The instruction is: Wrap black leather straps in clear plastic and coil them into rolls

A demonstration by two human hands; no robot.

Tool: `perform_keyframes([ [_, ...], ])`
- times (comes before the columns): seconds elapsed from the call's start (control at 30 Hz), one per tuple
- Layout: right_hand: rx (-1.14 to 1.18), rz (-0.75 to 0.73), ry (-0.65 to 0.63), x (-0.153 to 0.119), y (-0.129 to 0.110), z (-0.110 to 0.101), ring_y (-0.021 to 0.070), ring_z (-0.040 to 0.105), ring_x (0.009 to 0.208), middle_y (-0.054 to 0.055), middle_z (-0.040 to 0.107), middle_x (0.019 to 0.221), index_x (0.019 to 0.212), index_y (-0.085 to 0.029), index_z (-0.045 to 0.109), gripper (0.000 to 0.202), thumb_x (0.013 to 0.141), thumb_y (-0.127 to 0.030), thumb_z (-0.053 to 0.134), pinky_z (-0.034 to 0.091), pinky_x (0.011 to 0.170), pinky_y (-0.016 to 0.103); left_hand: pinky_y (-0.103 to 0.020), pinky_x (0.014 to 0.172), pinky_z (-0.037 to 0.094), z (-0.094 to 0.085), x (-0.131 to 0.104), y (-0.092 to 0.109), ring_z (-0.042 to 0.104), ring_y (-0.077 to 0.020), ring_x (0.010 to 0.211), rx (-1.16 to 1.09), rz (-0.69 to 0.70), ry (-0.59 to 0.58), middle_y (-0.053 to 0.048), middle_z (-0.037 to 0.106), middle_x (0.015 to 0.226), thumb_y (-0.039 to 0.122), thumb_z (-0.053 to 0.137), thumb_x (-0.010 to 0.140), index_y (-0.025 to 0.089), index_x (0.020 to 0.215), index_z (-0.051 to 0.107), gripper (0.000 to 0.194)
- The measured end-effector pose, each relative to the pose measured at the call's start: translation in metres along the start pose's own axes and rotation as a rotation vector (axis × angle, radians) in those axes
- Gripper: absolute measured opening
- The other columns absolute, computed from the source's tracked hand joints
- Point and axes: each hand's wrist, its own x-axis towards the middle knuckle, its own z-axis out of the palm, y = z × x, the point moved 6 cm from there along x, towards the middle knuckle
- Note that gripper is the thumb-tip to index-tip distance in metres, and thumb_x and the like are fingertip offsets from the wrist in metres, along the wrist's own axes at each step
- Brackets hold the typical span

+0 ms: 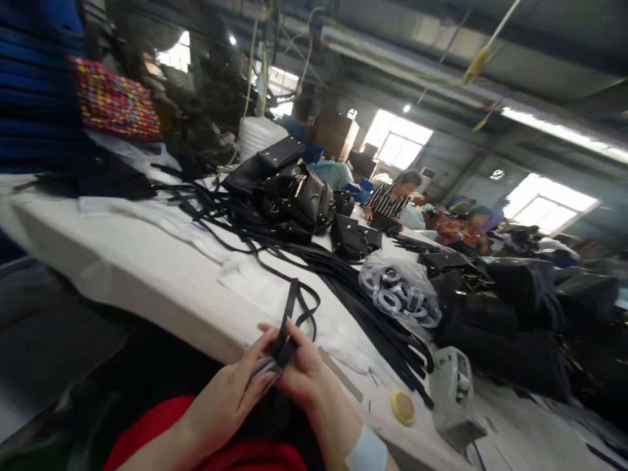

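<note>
Both my hands meet low in the middle of the head view, just off the table's near edge. My left hand (240, 386) is closed on a black strap (290, 306), and a greyish piece shows between its fingers. On the strap's other side, my right hand (307, 366) has its fingers closed round the same strap. Part of the strap stands up above my fingers and loops to the right. What lies inside my palms is hidden. A long bundle of black straps (363, 320) runs across the table beyond my hands.
Black bags (294, 196) are heaped on the white table (161, 261), with more bags (495, 327) to the right. A plastic bag of rings (400, 291), a yellow round disc (403, 408) and a grey-white device (451, 392) lie to the right. Two people sit further back.
</note>
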Motion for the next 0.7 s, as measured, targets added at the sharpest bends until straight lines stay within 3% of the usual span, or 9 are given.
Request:
perform_keyframes([
  [0.1, 0.018, -0.170, 0.086, -0.009, -0.013, 0.003, 0.0177, 0.060, 0.072, -0.003, 0.056, 0.061, 0.076, -0.021, 0.062, 0.033, 0.073, -0.051, 0.075, 0.050, 0.080, 0.035, -0.032, 0.077, 0.054, -0.001, -0.001, 0.002, 0.070, -0.0233, 0.081, -0.021, -0.116, 0.042, -0.008, 0.074, 0.096, 0.044, 0.049, 0.092, 0.017, 0.143, 0.027, 0.061],
  [0.2, -0.105, -0.389, 0.065, -0.012, -0.026, 0.005, 0.0158, 0.056, 0.068, -0.002, 0.052, 0.057, 0.057, -0.020, 0.053, 0.047, 0.073, -0.060, 0.072, 0.047, 0.087, 0.035, -0.023, 0.047, 0.045, 0.007, -0.003, 0.000, 0.057, -0.0140, 0.046, -0.135, -0.204, -0.105, -0.002, 0.069, 0.073, 0.051, 0.044, 0.093, 0.016, 0.116, 0.050, 0.042],
  [0.3, -0.199, -0.497, 0.071, -0.009, -0.029, 0.003, 0.0153, 0.055, 0.067, -0.001, 0.054, 0.058, 0.053, -0.020, 0.050, 0.051, 0.079, -0.061, 0.065, 0.046, 0.090, 0.035, -0.020, 0.041, 0.037, 0.013, -0.005, 0.001, 0.050, -0.0096, 0.040, -0.201, -0.210, -0.188, -0.001, 0.063, 0.063, 0.057, 0.032, 0.096, 0.016, 0.081, 0.056, 0.050],
  [0.37, -0.251, -0.539, 0.134, -0.007, -0.025, 0.001, 0.0157, 0.057, 0.068, 0.001, 0.057, 0.061, 0.053, -0.019, 0.050, 0.053, 0.081, -0.063, 0.061, 0.048, 0.086, 0.034, -0.021, 0.042, 0.038, 0.014, -0.003, 0.001, 0.049, -0.0094, 0.041, -0.208, -0.203, -0.146, 0.000, 0.060, 0.059, 0.057, 0.028, 0.097, 0.017, 0.073, 0.055, 0.055],
  [0.43, -0.322, -0.503, 0.178, -0.007, -0.012, 0.001, 0.0139, 0.056, 0.060, 0.003, 0.063, 0.068, 0.056, -0.018, 0.055, 0.056, 0.079, -0.069, 0.058, 0.051, 0.068, 0.030, -0.022, 0.044, 0.041, 0.013, 0.000, 0.001, 0.049, -0.0103, 0.041, -0.187, -0.186, -0.064, 0.000, 0.059, 0.057, 0.056, 0.026, 0.098, 0.017, 0.071, 0.055, 0.055],
  [0.53, -0.414, -0.317, 0.144, -0.006, 0.011, 0.008, 0.0100, 0.044, 0.040, 0.005, 0.066, 0.066, 0.067, -0.015, 0.065, 0.060, 0.076, -0.074, 0.055, 0.037, 0.041, 0.026, -0.025, 0.046, 0.046, 0.009, 0.002, -0.003, 0.054, -0.0145, 0.043, -0.075, -0.150, 0.092, -0.002, 0.057, 0.052, 0.056, 0.025, 0.097, 0.019, 0.067, 0.055, 0.057],
  [0.6, -0.323, -0.231, 0.079, -0.002, 0.012, 0.012, 0.0108, 0.045, 0.041, 0.003, 0.062, 0.059, 0.079, -0.013, 0.069, 0.052, 0.073, -0.065, 0.067, 0.037, 0.042, 0.025, -0.026, 0.051, 0.052, 0.006, 0.000, -0.013, 0.063, -0.0187, 0.053, -0.005, -0.095, 0.177, -0.004, 0.062, 0.055, 0.057, 0.025, 0.097, 0.020, 0.066, 0.059, 0.058],
  [0.7, 0.112, -0.237, 0.027, 0.005, -0.023, 0.008, 0.0074, 0.045, 0.045, -0.008, 0.050, 0.050, 0.092, -0.017, 0.067, 0.033, 0.069, -0.037, 0.080, 0.045, 0.057, 0.023, -0.024, 0.061, 0.060, 0.003, 0.002, -0.034, 0.071, -0.0201, 0.070, 0.032, 0.094, 0.230, -0.002, 0.075, 0.076, 0.057, 0.034, 0.094, 0.026, 0.082, 0.070, 0.049],
])
